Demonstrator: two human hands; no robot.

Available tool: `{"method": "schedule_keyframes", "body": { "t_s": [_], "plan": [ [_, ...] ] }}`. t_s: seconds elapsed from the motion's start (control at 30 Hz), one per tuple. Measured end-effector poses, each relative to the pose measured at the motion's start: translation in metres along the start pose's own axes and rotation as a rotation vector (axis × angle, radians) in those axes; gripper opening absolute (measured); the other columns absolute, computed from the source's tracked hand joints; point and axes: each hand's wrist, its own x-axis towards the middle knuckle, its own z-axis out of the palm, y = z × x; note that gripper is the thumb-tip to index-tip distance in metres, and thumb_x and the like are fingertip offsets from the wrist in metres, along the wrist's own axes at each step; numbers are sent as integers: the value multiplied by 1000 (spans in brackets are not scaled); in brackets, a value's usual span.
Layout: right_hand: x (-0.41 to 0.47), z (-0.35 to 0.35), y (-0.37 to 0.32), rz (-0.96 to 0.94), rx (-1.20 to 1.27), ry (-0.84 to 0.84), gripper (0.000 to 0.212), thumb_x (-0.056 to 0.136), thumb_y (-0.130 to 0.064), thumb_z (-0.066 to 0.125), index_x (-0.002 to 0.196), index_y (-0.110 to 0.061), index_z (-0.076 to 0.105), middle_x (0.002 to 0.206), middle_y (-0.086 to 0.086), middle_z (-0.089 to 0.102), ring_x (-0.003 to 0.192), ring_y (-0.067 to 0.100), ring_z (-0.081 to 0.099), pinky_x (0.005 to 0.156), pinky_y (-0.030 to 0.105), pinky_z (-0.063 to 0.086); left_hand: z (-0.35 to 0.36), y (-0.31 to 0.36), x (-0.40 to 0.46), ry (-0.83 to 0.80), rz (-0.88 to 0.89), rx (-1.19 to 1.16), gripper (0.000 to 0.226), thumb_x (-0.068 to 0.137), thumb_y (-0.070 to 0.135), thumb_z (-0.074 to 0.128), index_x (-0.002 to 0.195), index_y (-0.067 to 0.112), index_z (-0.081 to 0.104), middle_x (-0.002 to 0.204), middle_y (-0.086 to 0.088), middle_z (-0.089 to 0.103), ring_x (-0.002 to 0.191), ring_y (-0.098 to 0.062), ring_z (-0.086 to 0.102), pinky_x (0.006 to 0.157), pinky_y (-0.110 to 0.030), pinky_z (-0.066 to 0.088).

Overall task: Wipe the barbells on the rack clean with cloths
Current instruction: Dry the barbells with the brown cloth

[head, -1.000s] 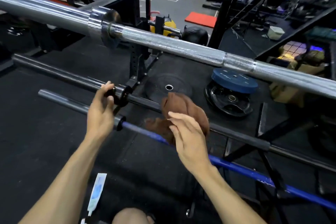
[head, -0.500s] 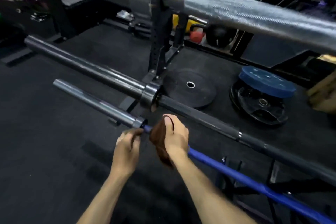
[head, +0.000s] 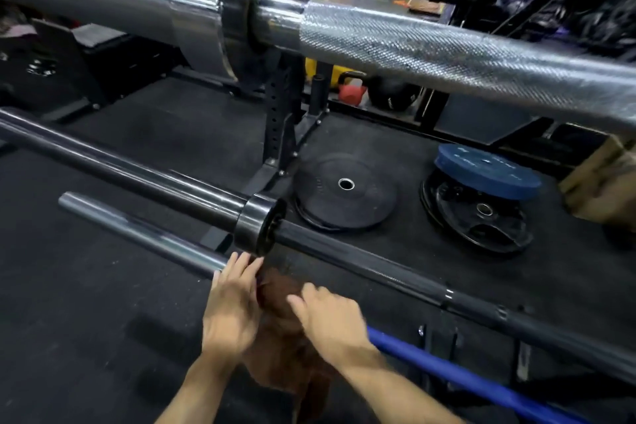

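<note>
Three barbells lie on the rack. A chrome knurled barbell (head: 430, 45) runs across the top, close to the camera. Below it runs a black barbell (head: 361, 260) with a collar. The lowest is a blue barbell (head: 457, 377) with a steel sleeve (head: 137, 231) at its left end. A brown cloth (head: 280, 337) hangs over the blue barbell beside the sleeve's inner end. My left hand (head: 230, 310) lies against the cloth's left side, fingers straight, at the sleeve's end. My right hand (head: 327, 317) grips the cloth from the right, fingers curled over it.
A black rack upright (head: 280, 120) stands behind the bars. On the floor lie a black weight plate (head: 344, 193), a blue plate (head: 485, 170) stacked on black ones, a red kettlebell (head: 351, 91) and a dark ball (head: 392, 93). Black rubber flooring lies at the left.
The camera has come closer and lower to the bars. Both hands have closed in on the cloth at the blue barbell's sleeve end; the cloth now hangs lower between them.
</note>
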Motion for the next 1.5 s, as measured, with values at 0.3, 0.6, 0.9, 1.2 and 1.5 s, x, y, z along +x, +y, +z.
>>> {"method": "schedule_keyframes", "body": {
  "t_s": [0.3,0.6,0.9,1.2,1.5],
  "plan": [
    [-57,7,53,248,-93,123,31,95,-42,44,73,-22,55,63,3,52,52,30,55,51,40,45,12,-7,-12,94,77,-349,56,109,49,29,139,11,58,149,4,51,149,-19,30,127,-42,6],
    [14,12,-42,-103,-40,111,38,86,-51,67,106,-20,63,84,-1,61,68,21,60,60,36,49,5,-12,-17,35,-41,-722,38,106,5,43,142,10,52,152,23,47,152,-3,23,128,-36,15],
    [-113,-10,126,199,-148,95,40,100,-49,34,77,-24,55,65,-1,53,57,28,57,57,40,43,13,-7,-20,137,104,-411,60,108,49,31,140,5,57,154,-4,47,153,-26,27,125,-24,18],
    [8,7,-55,-10,-27,66,35,92,-44,57,115,-18,60,95,2,61,80,25,58,70,41,46,0,-4,-15,25,-53,-551,35,108,29,40,141,35,50,152,17,43,148,-6,31,124,-29,25],
    [-88,6,84,28,-116,153,55,87,-55,42,110,-16,74,80,4,62,66,31,61,58,43,50,-6,-10,-21,69,-6,-652,38,104,16,40,138,15,57,153,5,46,153,-14,27,123,-19,20]
  ]
}}
